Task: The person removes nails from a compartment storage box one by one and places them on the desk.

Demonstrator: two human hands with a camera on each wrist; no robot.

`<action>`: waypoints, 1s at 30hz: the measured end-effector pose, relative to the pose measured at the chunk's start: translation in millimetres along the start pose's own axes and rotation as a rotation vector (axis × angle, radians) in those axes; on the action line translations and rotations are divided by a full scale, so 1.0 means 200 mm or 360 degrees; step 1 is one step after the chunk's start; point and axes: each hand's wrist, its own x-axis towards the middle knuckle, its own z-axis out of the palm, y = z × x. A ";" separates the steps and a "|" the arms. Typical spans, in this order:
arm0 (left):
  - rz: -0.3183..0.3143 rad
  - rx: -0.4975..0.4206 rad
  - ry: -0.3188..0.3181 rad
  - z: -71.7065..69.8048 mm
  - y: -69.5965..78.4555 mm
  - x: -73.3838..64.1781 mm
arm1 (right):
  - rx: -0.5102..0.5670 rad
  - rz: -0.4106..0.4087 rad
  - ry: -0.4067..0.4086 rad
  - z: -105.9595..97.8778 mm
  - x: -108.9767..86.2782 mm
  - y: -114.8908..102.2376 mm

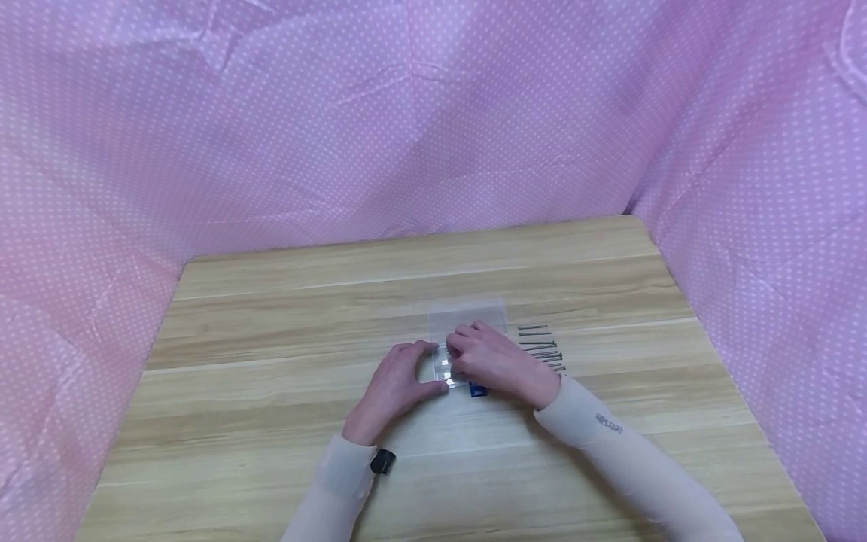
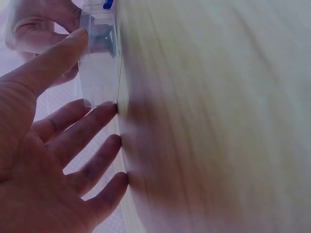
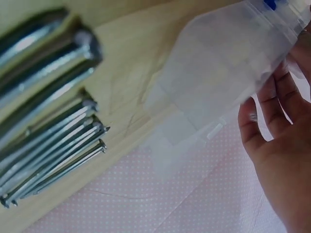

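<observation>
A small clear plastic box (image 1: 443,369) lies on the table with its lid (image 1: 467,312) folded open behind it. My left hand (image 1: 400,380) holds the box's left end between thumb and index finger; its other fingers (image 2: 104,153) spread beside the box, tips near the tabletop. My right hand (image 1: 491,361) reaches over the box with bent fingers (image 3: 277,111). Its fingertips are at the box, and whether they pinch something is hidden. Through the clear wall, a dark bluish blur (image 2: 104,39) shows in the left wrist view. A blue part (image 1: 478,390) sits at the box's front right.
Several metal nails (image 1: 540,354) lie in a row to the right of the box, close to my right wrist; they look large in the right wrist view (image 3: 53,145). The wooden table (image 1: 305,316) is bordered by pink dotted cloth (image 1: 339,113).
</observation>
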 end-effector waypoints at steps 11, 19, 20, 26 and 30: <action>0.0024 0.0012 -0.0043 -0.02 0.00 0.00 | -0.0033 -0.0020 -0.0107 0.00 0.03 0.01; 0.0019 0.0039 -0.0044 -0.02 0.01 0.00 | -0.0131 -0.0080 -0.0087 0.02 0.02 0.01; 0.0019 0.0043 -0.0043 -0.02 0.01 0.00 | -0.0127 -0.0082 -0.0081 0.02 0.02 0.01; 0.0015 0.0062 -0.0047 -0.02 0.01 0.00 | -0.0084 -0.0071 -0.0111 0.02 0.01 0.01; 0.0001 0.0069 -0.0054 -0.02 0.01 0.00 | -0.0118 -0.0063 -0.0096 0.00 0.00 0.02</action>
